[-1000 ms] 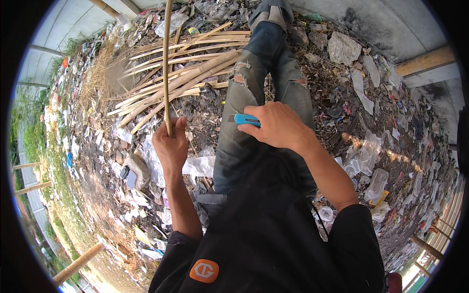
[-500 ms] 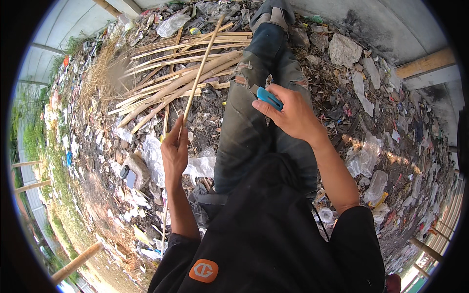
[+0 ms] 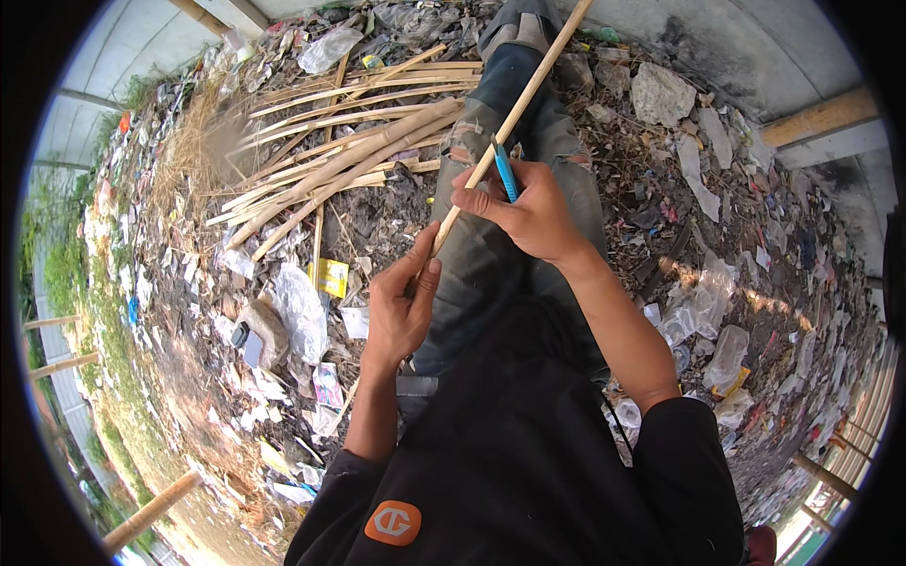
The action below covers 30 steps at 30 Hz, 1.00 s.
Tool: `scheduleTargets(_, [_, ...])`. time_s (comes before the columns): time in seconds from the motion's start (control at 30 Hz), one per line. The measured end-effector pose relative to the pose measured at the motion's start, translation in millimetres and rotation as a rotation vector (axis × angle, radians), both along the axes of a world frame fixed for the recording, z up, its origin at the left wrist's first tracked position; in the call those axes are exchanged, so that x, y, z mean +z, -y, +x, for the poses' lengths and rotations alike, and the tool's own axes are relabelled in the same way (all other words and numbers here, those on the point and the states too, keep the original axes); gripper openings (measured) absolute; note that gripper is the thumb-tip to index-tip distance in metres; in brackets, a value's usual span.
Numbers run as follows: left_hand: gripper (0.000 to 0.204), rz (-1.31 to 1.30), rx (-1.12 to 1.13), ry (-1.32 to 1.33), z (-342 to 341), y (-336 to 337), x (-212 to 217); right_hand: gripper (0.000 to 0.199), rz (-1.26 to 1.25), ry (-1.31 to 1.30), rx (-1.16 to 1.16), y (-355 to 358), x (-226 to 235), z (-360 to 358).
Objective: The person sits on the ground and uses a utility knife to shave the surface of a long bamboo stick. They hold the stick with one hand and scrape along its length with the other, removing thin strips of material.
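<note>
Strip [image 3: 535, 87] swung rightward, left fingers [image 3: 412, 262] pinching it, right fingers [image 3: 481, 203] gripping cutter [image 3: 507, 174]; orange badge [image 3: 394, 523] is white-marked

Long tan wood strip [image 3: 538, 83] slants near left to far right. Blue util. knife [image 3: 507, 176], blade end at strip's right edge.

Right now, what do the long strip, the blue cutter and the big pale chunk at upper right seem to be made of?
The long strip looks like bare bamboo or wood: pale tan, no visible coating. The blue cutter seems smooth plastic outside, from its even, bright colour, though painted metal is possible. The pale chunk is probably stone or broken concrete: matte, rough, uneven-edged.
</note>
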<state>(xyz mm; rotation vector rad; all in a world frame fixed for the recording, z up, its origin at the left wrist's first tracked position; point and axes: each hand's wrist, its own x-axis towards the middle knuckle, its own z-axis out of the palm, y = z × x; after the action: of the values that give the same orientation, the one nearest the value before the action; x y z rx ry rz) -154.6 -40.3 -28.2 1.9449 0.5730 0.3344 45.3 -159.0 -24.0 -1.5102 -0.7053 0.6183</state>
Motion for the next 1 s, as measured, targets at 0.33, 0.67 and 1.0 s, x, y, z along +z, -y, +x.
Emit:
scheduleTargets(0.33, [0.038, -0.049, -0.028, -0.077, -2.6, 2.9, 11.2, 0.037, 0.040, -0.149, -0.115, 5.5, 12.2, 12.6])
scheduleTargets(0.67, [0.027, 0.029, 0.003, -0.160, -5.3, 2.2, 6.9, 0.038, -0.141, 0.066, -0.040, 14.5, 10.1, -13.4])
scheduleTargets(1.0, [0.024, -0.018, 0.043, -0.191, -0.4, 6.8, 11.0, 0.059, -0.461, 0.545, 0.201, 20.1, 3.7, -68.9])
